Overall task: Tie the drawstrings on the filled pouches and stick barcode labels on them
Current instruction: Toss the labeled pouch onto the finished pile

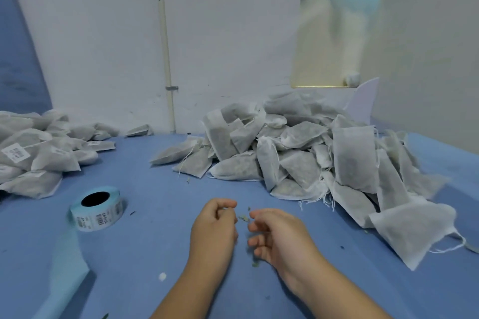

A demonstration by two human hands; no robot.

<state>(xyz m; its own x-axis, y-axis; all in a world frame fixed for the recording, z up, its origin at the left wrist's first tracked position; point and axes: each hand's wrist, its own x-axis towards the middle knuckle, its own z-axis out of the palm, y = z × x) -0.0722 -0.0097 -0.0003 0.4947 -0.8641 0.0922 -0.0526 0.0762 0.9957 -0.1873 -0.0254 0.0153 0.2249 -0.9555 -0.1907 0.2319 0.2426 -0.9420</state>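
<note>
A big heap of filled white mesh pouches (318, 153) with loose drawstrings lies at the right and back of the blue table. A second pile of pouches with barcode labels (39, 153) lies at the far left. The roll of barcode labels (97, 208) lies on its side left of centre, its blue backing strip (64, 267) trailing toward me. My left hand (215, 225) and my right hand (277, 235) hover close together over the table in front of me. The fingers of both are loosely curled and hold no pouch. Small green herb crumbs (243, 217) lie between them.
The blue table cloth (155, 241) carries scattered herb bits and a small white scrap (162, 276). A white wall with a thin pipe (166, 59) closes off the back. A hatch-like opening (334, 41) in the wall sits above the right heap.
</note>
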